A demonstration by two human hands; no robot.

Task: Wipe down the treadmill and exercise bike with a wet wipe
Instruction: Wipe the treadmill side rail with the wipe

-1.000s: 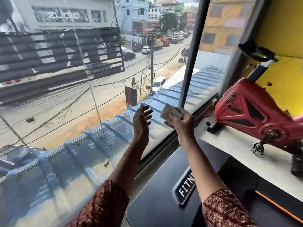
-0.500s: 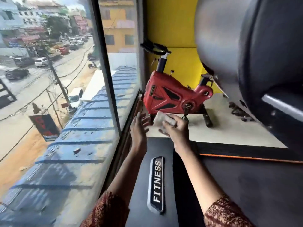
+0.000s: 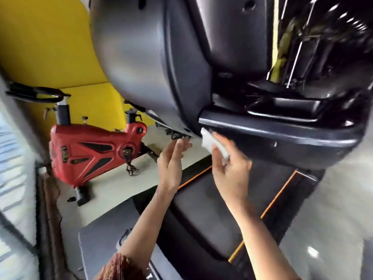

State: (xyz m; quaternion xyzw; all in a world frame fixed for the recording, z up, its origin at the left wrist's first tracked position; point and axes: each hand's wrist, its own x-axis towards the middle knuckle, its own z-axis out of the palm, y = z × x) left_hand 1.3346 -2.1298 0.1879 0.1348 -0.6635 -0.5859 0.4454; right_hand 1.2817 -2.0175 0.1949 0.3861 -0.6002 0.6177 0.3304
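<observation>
Wipe's in your R hand, treadmill edge sitting just above it

You're holding the wet wipe (image 3: 214, 143) pinched between thumb and fingers of your right hand (image 3: 230, 170), white corner poking up & left of the fingertips, right under the lower rim of the treadmill (image 3: 282, 136) console – looks like it's touching or nearly so, blur's making it hard to tell. That rim's running long-ways left to right, dipping toward the right, so I'm judging the stroke wants to go along it, not across. Your left hand (image 3: 171, 162) is hanging empty beside it, fingers straight & loosely together, palm turned toward the right hand, closer to the grey shroud than to the rim. The exercise bike (image 3: 90, 154) is standing well off to the left by the yellow wall, both hands far from it – R hand's nearer the treadmill job, bike's waiting
</observation>
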